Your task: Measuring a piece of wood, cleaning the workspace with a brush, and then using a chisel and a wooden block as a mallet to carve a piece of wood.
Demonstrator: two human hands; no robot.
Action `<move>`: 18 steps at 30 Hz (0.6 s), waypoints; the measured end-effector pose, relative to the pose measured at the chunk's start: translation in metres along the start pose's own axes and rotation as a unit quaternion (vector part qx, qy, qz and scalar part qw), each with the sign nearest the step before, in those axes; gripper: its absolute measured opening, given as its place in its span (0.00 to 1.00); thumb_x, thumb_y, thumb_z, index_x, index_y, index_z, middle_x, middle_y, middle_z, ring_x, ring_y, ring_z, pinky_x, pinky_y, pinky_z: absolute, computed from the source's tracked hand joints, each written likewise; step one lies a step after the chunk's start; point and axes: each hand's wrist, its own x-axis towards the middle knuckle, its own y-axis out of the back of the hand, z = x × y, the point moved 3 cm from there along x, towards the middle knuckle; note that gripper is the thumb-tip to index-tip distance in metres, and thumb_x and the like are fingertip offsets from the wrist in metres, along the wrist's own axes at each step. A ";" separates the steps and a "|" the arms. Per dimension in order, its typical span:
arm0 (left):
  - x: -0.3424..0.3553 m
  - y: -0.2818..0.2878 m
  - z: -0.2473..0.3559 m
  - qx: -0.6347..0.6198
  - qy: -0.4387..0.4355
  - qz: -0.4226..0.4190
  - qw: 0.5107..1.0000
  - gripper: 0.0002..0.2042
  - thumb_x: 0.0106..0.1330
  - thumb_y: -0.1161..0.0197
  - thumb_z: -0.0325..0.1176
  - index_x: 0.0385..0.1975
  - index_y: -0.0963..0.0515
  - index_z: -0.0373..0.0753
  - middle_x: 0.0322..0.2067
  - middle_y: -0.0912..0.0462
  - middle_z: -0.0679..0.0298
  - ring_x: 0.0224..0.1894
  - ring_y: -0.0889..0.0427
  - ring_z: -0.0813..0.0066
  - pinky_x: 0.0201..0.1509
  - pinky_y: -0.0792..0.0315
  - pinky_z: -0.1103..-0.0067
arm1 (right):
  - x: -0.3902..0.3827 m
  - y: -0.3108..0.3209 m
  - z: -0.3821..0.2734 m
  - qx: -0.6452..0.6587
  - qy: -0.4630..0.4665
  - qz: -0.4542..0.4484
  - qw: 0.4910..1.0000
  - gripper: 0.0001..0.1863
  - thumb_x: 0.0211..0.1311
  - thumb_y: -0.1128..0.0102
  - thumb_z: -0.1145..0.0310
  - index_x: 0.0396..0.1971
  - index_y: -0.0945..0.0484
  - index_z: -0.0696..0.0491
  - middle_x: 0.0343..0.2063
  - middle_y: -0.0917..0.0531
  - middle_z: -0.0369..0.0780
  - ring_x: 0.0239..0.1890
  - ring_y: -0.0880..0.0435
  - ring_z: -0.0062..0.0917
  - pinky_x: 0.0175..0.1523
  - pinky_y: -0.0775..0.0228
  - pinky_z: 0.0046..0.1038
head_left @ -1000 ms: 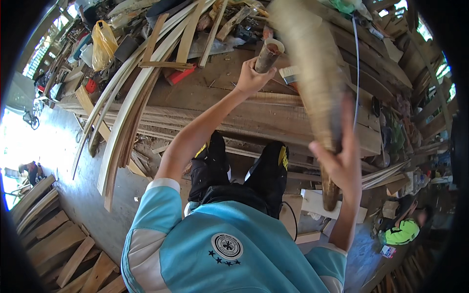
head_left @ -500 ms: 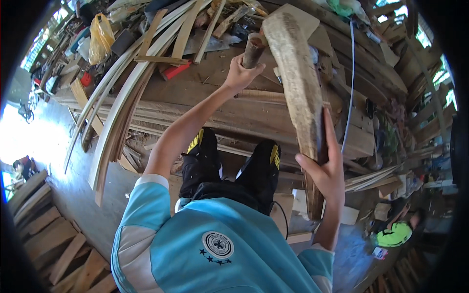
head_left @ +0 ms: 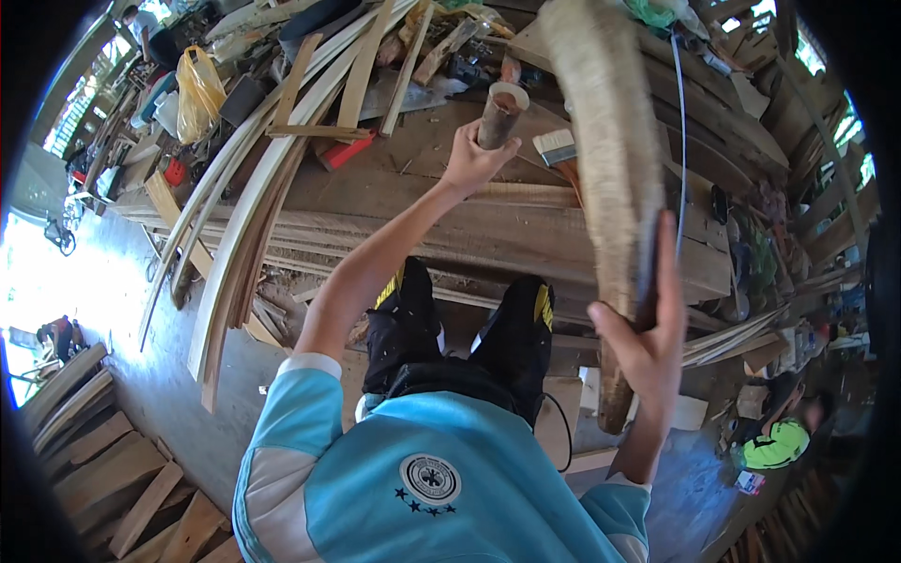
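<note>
My left hand (head_left: 477, 161) is closed around a short, thick brown cylinder (head_left: 502, 114), held upright above the workbench. A pale ring edges its reddish-brown top; its lower end is hidden. My right hand (head_left: 646, 342) grips the narrow lower part of a long, curved, club-shaped piece of wood (head_left: 610, 178). The wood's broad end is up and blurred by motion, to the right of the cylinder and apart from it. Between the two lies a flat paintbrush (head_left: 556, 146) with pale bristles, partly hidden behind the wood.
Long thin wooden strips (head_left: 246, 225) hang over the left of the plank workbench (head_left: 394, 206). A yellow plastic bag (head_left: 199, 92) and clutter lie at the back left. Wood pieces (head_left: 113, 460) are stacked at lower left. Another person in bright green (head_left: 777, 445) is low on the right.
The club-shaped wood has moved right and up with my right hand, uncovering the paintbrush. The cylinder in my left hand sits slightly further right and lower in view. The whole view has shifted a little.
</note>
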 end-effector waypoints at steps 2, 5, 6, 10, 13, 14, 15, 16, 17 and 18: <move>-0.003 -0.005 0.003 -0.007 -0.003 -0.008 1.000 0.09 0.48 0.39 0.31 0.18 0.32 0.35 0.15 0.32 0.74 0.19 0.38 0.90 0.21 0.41 0.86 | -0.001 0.008 -0.014 0.032 -0.017 0.084 0.996 0.46 0.37 0.43 0.78 0.60 0.56 0.55 0.58 0.43 0.45 0.56 0.40 0.31 0.59 0.50 0.29; -0.004 -0.012 0.008 0.011 -0.023 -0.012 1.000 0.09 0.48 0.38 0.31 0.17 0.32 0.35 0.15 0.32 0.74 0.19 0.38 0.90 0.21 0.41 0.87 | -0.002 0.007 -0.014 -0.086 0.064 0.157 0.982 0.45 0.38 0.44 0.79 0.60 0.56 0.53 0.57 0.42 0.46 0.56 0.39 0.34 0.57 0.47 0.31; -0.003 -0.011 0.007 0.016 -0.018 -0.010 1.000 0.09 0.48 0.38 0.31 0.17 0.32 0.35 0.15 0.32 0.74 0.19 0.38 0.90 0.21 0.41 0.87 | -0.002 0.004 -0.007 -0.178 0.111 0.149 0.966 0.44 0.39 0.45 0.79 0.60 0.55 0.53 0.56 0.41 0.46 0.56 0.39 0.34 0.57 0.46 0.31; -0.003 -0.006 -0.001 0.023 -0.006 -0.007 1.000 0.09 0.48 0.38 0.30 0.17 0.32 0.35 0.15 0.32 0.74 0.20 0.38 0.90 0.22 0.41 0.87 | 0.001 -0.005 0.015 -0.029 -0.042 -0.057 0.997 0.43 0.37 0.45 0.80 0.60 0.52 0.53 0.57 0.40 0.46 0.57 0.39 0.30 0.59 0.50 0.26; -0.007 -0.010 -0.006 0.021 -0.026 -0.019 0.999 0.10 0.47 0.38 0.30 0.16 0.33 0.35 0.14 0.33 0.74 0.20 0.39 0.90 0.22 0.41 0.87 | 0.005 0.007 0.001 -0.017 0.006 -0.020 1.000 0.41 0.37 0.46 0.80 0.58 0.47 0.50 0.54 0.36 0.44 0.52 0.33 0.38 0.52 0.37 0.30; 0.000 -0.014 -0.003 0.033 -0.042 -0.025 0.998 0.10 0.47 0.38 0.30 0.15 0.33 0.35 0.14 0.33 0.74 0.19 0.39 0.90 0.22 0.42 0.87 | 0.013 0.012 -0.005 -0.017 0.008 -0.013 1.000 0.41 0.37 0.46 0.80 0.58 0.47 0.50 0.54 0.36 0.44 0.52 0.33 0.38 0.52 0.37 0.30; -0.002 -0.015 -0.003 0.033 -0.038 -0.028 0.998 0.10 0.47 0.38 0.30 0.15 0.33 0.35 0.14 0.33 0.74 0.19 0.39 0.90 0.22 0.42 0.87 | 0.018 0.019 -0.018 -0.070 0.077 0.035 0.994 0.41 0.38 0.46 0.80 0.58 0.48 0.50 0.53 0.36 0.45 0.52 0.33 0.35 0.54 0.39 0.31; -0.003 -0.014 -0.002 0.039 -0.030 -0.031 0.998 0.10 0.47 0.38 0.30 0.15 0.34 0.35 0.14 0.34 0.75 0.19 0.39 0.90 0.21 0.42 0.87 | 0.022 0.021 -0.027 -0.121 0.145 0.082 0.979 0.41 0.39 0.45 0.80 0.59 0.50 0.50 0.53 0.35 0.46 0.53 0.33 0.32 0.57 0.41 0.32; -0.001 -0.014 -0.001 0.046 -0.028 -0.035 0.998 0.10 0.48 0.38 0.29 0.14 0.34 0.35 0.14 0.34 0.75 0.19 0.40 0.90 0.21 0.42 0.87 | 0.029 0.016 -0.024 -0.121 0.145 0.084 0.978 0.41 0.39 0.45 0.80 0.59 0.50 0.50 0.53 0.35 0.46 0.53 0.33 0.32 0.57 0.41 0.32; -0.002 -0.016 0.001 0.044 -0.027 -0.039 0.998 0.10 0.48 0.38 0.29 0.14 0.34 0.35 0.14 0.34 0.75 0.19 0.40 0.90 0.21 0.42 0.87 | 0.034 0.012 -0.022 -0.154 0.160 0.122 0.967 0.41 0.40 0.46 0.80 0.59 0.49 0.48 0.52 0.34 0.47 0.51 0.31 0.34 0.55 0.38 0.34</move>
